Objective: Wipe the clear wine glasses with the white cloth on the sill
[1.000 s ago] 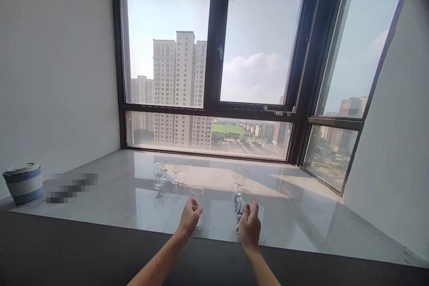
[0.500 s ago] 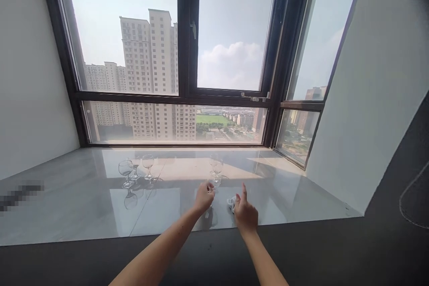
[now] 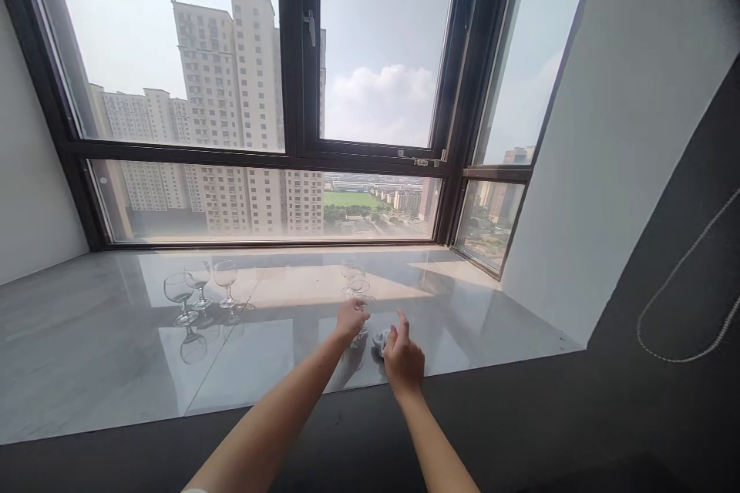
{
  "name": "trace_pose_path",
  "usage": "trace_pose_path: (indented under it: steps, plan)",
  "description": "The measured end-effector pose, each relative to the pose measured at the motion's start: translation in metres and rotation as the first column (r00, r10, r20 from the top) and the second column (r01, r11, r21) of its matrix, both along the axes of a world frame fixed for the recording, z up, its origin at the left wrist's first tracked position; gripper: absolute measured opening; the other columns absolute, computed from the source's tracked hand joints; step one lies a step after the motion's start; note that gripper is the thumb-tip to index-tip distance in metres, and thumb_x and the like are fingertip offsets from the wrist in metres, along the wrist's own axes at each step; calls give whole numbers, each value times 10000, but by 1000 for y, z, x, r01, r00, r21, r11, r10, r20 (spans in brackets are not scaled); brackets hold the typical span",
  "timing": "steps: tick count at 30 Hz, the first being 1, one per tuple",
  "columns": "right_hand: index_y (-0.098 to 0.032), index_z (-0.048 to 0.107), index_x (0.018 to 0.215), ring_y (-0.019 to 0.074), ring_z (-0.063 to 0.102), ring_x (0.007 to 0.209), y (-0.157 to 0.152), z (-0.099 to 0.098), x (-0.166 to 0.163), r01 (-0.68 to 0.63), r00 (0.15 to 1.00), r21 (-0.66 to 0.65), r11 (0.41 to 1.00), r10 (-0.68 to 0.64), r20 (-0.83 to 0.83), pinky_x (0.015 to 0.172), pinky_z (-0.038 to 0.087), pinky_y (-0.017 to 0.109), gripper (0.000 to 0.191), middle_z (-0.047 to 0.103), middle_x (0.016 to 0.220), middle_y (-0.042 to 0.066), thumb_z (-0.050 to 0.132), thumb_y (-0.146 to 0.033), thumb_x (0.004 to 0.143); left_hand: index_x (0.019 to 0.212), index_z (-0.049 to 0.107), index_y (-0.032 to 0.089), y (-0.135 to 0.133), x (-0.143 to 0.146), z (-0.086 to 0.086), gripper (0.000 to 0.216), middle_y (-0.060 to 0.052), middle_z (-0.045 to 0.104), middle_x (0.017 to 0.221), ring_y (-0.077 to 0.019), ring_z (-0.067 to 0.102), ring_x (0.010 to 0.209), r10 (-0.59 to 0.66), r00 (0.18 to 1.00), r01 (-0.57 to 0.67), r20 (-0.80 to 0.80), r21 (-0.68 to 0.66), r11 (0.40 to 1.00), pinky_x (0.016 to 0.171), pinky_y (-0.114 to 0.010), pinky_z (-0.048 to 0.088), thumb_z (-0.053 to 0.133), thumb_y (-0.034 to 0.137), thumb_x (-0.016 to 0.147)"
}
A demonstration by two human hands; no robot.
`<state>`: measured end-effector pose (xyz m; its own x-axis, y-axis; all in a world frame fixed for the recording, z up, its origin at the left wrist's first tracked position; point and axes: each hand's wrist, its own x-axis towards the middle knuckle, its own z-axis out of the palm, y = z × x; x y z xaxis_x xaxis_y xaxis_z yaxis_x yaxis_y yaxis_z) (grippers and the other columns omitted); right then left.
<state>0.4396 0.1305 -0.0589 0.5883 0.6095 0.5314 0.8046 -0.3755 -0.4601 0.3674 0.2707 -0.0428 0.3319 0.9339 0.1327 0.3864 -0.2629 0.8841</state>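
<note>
My left hand (image 3: 350, 319) is closed round a clear wine glass (image 3: 363, 306) that stands on the glossy marble window sill (image 3: 277, 339). Just to its right, my right hand (image 3: 401, 358) pinches a small grey cloth (image 3: 380, 340) that rests on the sill, with the index finger raised. A second wine glass (image 3: 351, 276) stands directly behind the held one. Three more wine glasses stand in a group to the left: the front one (image 3: 180, 297), the middle one (image 3: 198, 282) and the right one (image 3: 225, 282).
A large dark-framed window (image 3: 297, 146) runs along the back of the sill, with a handle (image 3: 311, 25) on its centre post. White walls (image 3: 607, 131) close both ends. A dark ledge (image 3: 520, 416) borders the sill's near edge, with a thin cord (image 3: 682, 323) on the right.
The view has swung right and dropped, so the group of glasses sits further left in the picture. Both hands have reached further out, and the left hand now closes round the glass.
</note>
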Motion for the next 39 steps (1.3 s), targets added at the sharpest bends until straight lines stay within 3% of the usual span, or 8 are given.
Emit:
trace_pose_path:
  steps: [5,10,14,18,31,39]
  plan:
    - [-145,488,1393,199,680,660,0,-1,1,-2,1000,11,1000,2,3,570,344,250,430,726,761,68,300,-287,1033,1037,715,132,4,-3,2,334,-77,684,969,-166,635,833,-21,996,28,-91,76,997,794,-264,478,677,117,705]
    - [-150,508,1361,181,682,670,0,-1,1,-1,1000,7,1000,1,3,576,349,240,409,733,792,71,301,-280,1033,1135,715,179,5,-17,6,452,-125,572,1215,-279,533,1127,-19,974,71,-227,222,973,989,-357,405,741,285,696]
    - [-152,525,1343,177,680,668,0,0,2,7,1000,5,1000,-7,1,571,339,235,397,729,773,62,307,-269,1033,1225,678,241,3,-29,10,497,-140,544,1306,-346,433,1234,-15,867,222,-498,358,907,1027,-451,355,649,466,782]
    - [-174,544,1321,173,669,656,-1,-1,1,-1,1000,10,1000,1,2,561,320,227,372,723,764,50,328,-268,1033,1225,679,250,0,-33,10,513,-132,534,1367,-371,394,1264,-14,769,297,-639,337,893,1042,-505,317,538,547,831]
    - [-186,578,1270,173,662,641,1,-4,2,-5,1000,41,999,5,-6,557,293,240,349,720,745,36,336,-265,1031,1263,640,263,-1,-39,4,503,-112,490,1424,-363,371,1281,29,737,305,-675,370,878,1064,-548,284,331,497,941]
    - [-172,567,1272,168,665,644,1,-4,2,7,1000,42,999,-7,-14,554,310,236,345,725,761,45,350,-269,1023,1315,593,289,9,-37,-3,520,-102,398,1514,-400,288,1369,-10,723,298,-691,298,907,1100,-629,189,303,521,951]
